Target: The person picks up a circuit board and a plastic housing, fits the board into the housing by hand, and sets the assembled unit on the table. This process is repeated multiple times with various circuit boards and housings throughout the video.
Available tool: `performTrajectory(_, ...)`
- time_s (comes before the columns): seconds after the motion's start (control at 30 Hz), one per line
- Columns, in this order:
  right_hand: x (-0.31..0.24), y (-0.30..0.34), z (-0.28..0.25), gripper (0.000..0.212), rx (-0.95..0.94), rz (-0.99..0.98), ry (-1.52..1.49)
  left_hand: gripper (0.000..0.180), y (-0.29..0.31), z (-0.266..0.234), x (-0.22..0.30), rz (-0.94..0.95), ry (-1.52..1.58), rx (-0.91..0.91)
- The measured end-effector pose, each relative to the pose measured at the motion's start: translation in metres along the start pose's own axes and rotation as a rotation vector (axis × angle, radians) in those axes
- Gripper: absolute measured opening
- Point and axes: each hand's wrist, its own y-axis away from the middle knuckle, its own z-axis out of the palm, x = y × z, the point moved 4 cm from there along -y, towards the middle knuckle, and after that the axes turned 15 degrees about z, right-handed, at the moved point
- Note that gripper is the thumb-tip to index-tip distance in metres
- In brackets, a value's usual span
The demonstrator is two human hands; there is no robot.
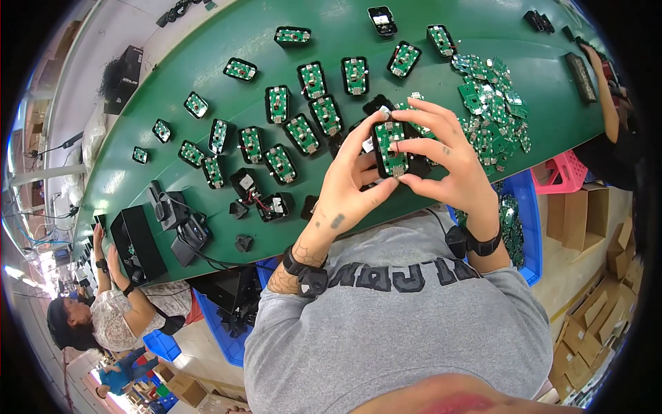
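Above the near edge of the green table I hold a small black case with a green circuit board (393,160) in it. My left hand (350,181) grips the case from its left side, fingers closed around it. From the right, my right hand (452,162) is closed on the same piece, one finger over the board by a thin red wire and the thumb at its lower end. Just behind my hands lie dark case parts, partly hidden. Several similar boards in black cases (301,133) stand spread to the left and beyond, and a heap of loose green boards (491,96) lies to the right.
Open cases with wires (276,205) sit on the table (207,41) left of my hands. Farther left are black devices with cables (191,238) and a black box (138,241). Blue bins (527,228) stand below the edge. Another person (124,310) works at left; an arm (607,96) shows at right.
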Motion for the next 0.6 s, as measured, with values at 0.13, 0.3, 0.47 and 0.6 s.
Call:
performTrajectory(0.13, -0.008, 0.002, -0.002, 0.045, 0.029, 0.009, 0.068, 0.077, -0.002, 0.003, -0.003, -0.059, 0.242, 0.067)
performTrajectory(0.3, 0.004, 0.006, -0.004, 0.036, -0.128, 0.113, -0.184, 0.072, 0.001, 0.007, -0.009, -0.083, 0.145, 0.053)
performTrajectory(0.47, 0.019, 0.012, 0.017, 0.033, 0.022, 0.586, -0.828, 0.073, 0.0, 0.013, -0.005, -0.001, 0.039, 0.026)
performTrajectory(0.6, 0.023, 0.014, 0.023, 0.039, -0.075, 0.542, -0.864, 0.074, 0.001, 0.013, -0.005, -0.01, 0.025, 0.017)
